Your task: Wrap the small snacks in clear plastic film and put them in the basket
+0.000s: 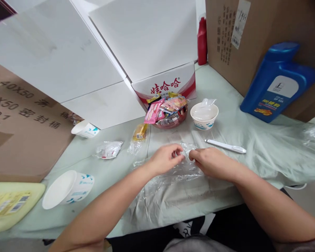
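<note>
My left hand [166,159] and my right hand [209,162] rest close together on the pale green cloth [265,154], both pinching a crumpled clear plastic bag [185,168] that lies flat between and under them. Their fingertips nearly meet over the bag's top edge. Just beyond the hands stands a dark red bowl [179,119] heaped with wrapped snacks [164,106]. Next to it is a white paper cup [204,116] with clear plastic inside. A white pen [225,146] lies to the right of my right hand.
A yellow-wrapped snack in plastic [139,133] and another small packet [109,149] lie left of the hands. Two paper cups lie on their sides [68,189] [84,129]. White cardboard boxes [162,84], a brown box [21,122], a blue jug [277,84] and a red bottle [202,41] ring the table.
</note>
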### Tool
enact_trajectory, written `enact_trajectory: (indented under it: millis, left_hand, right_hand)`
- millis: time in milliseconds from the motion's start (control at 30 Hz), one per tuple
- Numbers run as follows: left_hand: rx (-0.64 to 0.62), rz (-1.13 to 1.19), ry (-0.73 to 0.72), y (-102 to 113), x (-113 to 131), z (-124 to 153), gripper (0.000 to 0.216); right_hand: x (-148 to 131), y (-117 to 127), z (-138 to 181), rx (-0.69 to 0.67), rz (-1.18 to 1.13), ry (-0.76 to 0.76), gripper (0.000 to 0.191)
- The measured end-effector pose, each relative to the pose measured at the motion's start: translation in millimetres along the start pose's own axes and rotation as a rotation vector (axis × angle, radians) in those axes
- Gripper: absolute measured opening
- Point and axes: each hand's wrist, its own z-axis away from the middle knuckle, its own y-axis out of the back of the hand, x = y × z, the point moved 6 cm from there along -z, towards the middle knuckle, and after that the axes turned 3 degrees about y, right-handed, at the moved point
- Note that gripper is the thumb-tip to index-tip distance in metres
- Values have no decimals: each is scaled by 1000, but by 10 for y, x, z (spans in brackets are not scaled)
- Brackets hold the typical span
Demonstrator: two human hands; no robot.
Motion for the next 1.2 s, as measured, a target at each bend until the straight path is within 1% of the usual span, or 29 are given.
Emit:
enact_trajectory:
  millis: [33,67,133,200,233,333,400,500,567,633,733,800,900,1000,1133,1200]
  left_hand:
    - [-87,5,20,-76,18,83,24]
    - [-140,11,39,-129,28,150,31]
    - [-176,40,74,-170,19,223,39]
    - [-179,101,113,-159,-34,226,40]
    - [-181,135,125,-145,-70,207,36]
    - [-157,198,149,-96,-209,106,16]
    - [-112,187,184,-79,-330,36,9]
    - [-74,121,232,-113,-482,-28,8]
    - [-68,103,241,-146,-528,-44,9]
    - [-51,75,233,-147,-525,-50,12]
    - [-11,-36,211,-88,-450,-70,16]
    - [10,-159,211,-40,-385,-98,19]
    - [0,-387,252,-14,-315,-150,23]
    - [-9,-513,304,-37,-282,-188,25]
    - [-5,-608,347,-106,-263,-221,28]
    - [-14,-649,356,-149,-250,-240,29]
  right_hand:
    - [-3,47,13,33,-14,-12,23]
    - [-6,90,23,65,-30,-24,23]
    - [-2,152,33,124,-57,-59,23]
    - [30,168,24,149,-62,-122,26]
    - [58,159,12,145,-56,-163,27]
    - [132,95,-37,81,-31,-257,31]
    - [161,53,-65,26,-24,-286,32]
    - [188,22,-75,-20,-19,-310,34]
    - [207,23,-62,-7,-36,-320,38]
    - [229,23,-44,14,-73,-331,49]
    - [253,8,-25,13,-112,-348,64]
    - [258,6,-23,10,-115,-361,68]
    - [258,25,-31,31,-106,-385,69]
    - [259,54,-37,67,-81,-396,64]
    - [272,81,-27,102,-29,-393,48]
    - [289,77,-16,98,4,-403,42]
